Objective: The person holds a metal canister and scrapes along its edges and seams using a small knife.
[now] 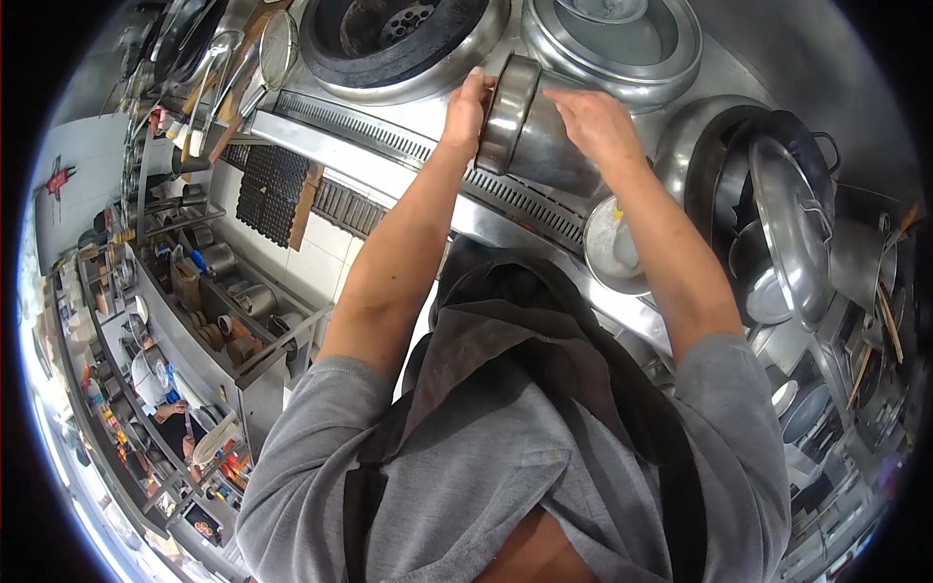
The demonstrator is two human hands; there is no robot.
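Note:
A stainless steel pot is tilted on its side above the stove's front edge, its wide banded rim turned to the left. My left hand is closed on that rim from the left, thumb uppermost. Against the upper right of the pot's body rests my right hand, its fingers bent over the metal; part of its grip is hidden. What is inside the pot does not show.
Behind the pot are a black-ringed wok burner and a large steel basin of liquid. A round white-bottomed container stands by my right forearm. Farther right, a big lid leans on a wok. A slotted drain runs along the front.

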